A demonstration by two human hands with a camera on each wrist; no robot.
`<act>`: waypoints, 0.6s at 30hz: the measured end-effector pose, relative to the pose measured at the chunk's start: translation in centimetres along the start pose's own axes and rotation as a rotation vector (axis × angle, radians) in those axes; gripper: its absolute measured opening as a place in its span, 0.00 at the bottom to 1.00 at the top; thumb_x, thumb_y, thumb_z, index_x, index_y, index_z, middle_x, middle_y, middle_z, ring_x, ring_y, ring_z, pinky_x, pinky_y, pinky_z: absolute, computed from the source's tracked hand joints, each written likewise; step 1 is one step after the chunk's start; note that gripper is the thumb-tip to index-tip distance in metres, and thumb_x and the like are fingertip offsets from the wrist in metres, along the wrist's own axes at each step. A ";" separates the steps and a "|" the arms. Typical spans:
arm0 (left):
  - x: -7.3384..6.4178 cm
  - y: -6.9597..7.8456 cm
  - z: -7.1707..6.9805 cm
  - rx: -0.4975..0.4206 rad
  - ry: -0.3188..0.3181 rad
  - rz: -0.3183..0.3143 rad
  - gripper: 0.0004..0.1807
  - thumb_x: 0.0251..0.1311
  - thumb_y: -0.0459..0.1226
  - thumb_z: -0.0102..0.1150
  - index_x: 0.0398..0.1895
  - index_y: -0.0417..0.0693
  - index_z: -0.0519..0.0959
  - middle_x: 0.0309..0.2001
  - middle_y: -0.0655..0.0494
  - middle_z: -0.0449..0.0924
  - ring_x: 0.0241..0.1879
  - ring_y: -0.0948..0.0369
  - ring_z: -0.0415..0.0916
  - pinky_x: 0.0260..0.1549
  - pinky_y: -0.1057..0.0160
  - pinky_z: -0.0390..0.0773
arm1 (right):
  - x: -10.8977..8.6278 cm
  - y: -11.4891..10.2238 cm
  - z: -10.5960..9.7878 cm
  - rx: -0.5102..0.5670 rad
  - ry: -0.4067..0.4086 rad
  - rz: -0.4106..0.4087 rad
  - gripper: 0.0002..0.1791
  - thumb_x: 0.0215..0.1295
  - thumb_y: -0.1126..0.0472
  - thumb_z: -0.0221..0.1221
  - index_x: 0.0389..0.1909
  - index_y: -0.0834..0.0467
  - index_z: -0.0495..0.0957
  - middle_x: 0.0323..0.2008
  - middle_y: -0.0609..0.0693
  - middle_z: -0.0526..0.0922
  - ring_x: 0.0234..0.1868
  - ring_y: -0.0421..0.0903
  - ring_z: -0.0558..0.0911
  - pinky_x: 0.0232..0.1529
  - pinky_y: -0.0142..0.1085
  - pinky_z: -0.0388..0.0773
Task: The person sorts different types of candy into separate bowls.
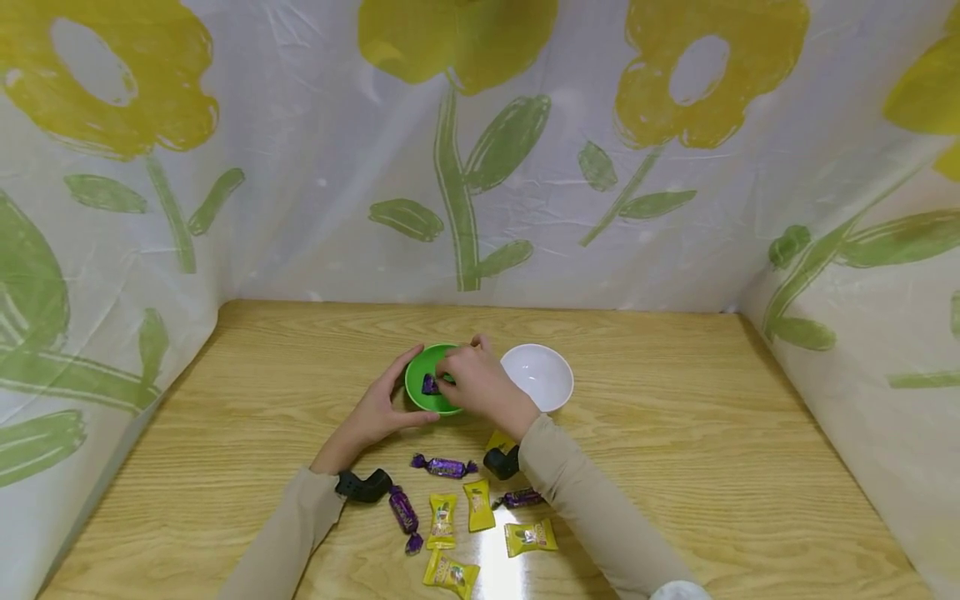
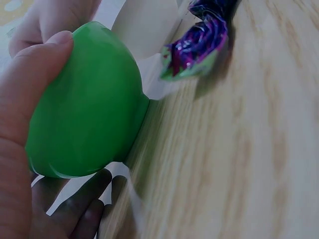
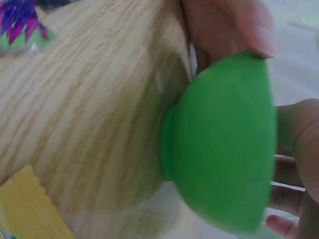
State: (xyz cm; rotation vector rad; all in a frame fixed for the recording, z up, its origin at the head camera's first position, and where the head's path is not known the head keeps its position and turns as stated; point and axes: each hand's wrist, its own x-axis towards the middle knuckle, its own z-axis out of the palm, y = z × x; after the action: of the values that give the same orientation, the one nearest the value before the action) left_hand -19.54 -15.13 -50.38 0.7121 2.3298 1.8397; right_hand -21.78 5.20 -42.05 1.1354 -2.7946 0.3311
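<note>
The green bowl [image 1: 429, 362] stands on the wooden table, and my left hand [image 1: 377, 410] holds it, thumb at the near side and fingers around the far left. Over the bowl, my right hand [image 1: 480, 383] reaches in with curled fingers. A purple-wrapped candy [image 1: 430, 384] shows at those fingertips inside the bowl; the fingers appear to pinch it, with its other end hidden. In the left wrist view the thumb presses the rim of the bowl [image 2: 89, 104]. From the right wrist, the bowl wall [image 3: 224, 144] hides the right fingertips' grip.
A white bowl [image 1: 542, 377] stands just right of the green one. Nearer lie purple twist-wrapped candies [image 1: 444, 467] and several yellow-wrapped candies [image 1: 442, 521], one partly behind the right wrist. A flower-printed curtain [image 1: 315, 167] borders the table's back and sides.
</note>
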 end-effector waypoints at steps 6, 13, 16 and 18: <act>0.1 0.0 0.1 0.017 0.002 0.010 0.55 0.53 0.35 0.75 0.80 0.58 0.50 0.75 0.49 0.57 0.72 0.49 0.56 0.70 0.40 0.51 | -0.5 -0.3 -1.3 0.043 0.058 -0.025 0.07 0.67 0.59 0.63 0.30 0.50 0.87 0.28 0.41 0.83 0.28 0.37 0.76 0.57 0.53 0.64; 0.1 -0.2 0.0 0.005 -0.004 0.012 0.55 0.54 0.34 0.75 0.80 0.57 0.50 0.74 0.48 0.58 0.72 0.48 0.56 0.70 0.39 0.50 | -1.7 -1.4 -2.7 0.056 0.116 -0.050 0.05 0.66 0.58 0.64 0.32 0.50 0.87 0.31 0.43 0.85 0.33 0.40 0.78 0.56 0.53 0.64; 0.1 -0.3 0.0 -0.007 -0.005 0.019 0.54 0.54 0.33 0.74 0.80 0.56 0.50 0.74 0.47 0.57 0.72 0.47 0.55 0.69 0.37 0.49 | -2.6 -1.9 -3.2 0.053 0.151 -0.067 0.04 0.65 0.58 0.65 0.32 0.49 0.88 0.32 0.42 0.85 0.35 0.40 0.80 0.57 0.52 0.65; 0.0 -0.2 -0.1 -0.004 -0.002 0.021 0.54 0.53 0.32 0.74 0.79 0.55 0.51 0.75 0.47 0.56 0.72 0.46 0.56 0.69 0.38 0.49 | -3.2 -2.3 -3.3 0.052 0.170 -0.082 0.04 0.65 0.58 0.66 0.32 0.48 0.88 0.32 0.41 0.85 0.36 0.40 0.80 0.57 0.52 0.65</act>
State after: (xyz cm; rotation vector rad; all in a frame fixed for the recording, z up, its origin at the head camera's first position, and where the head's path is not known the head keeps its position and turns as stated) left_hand -19.66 -15.21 -50.55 0.7405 2.3258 1.8511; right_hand -17.82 6.61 -39.02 1.1698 -2.5994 0.4704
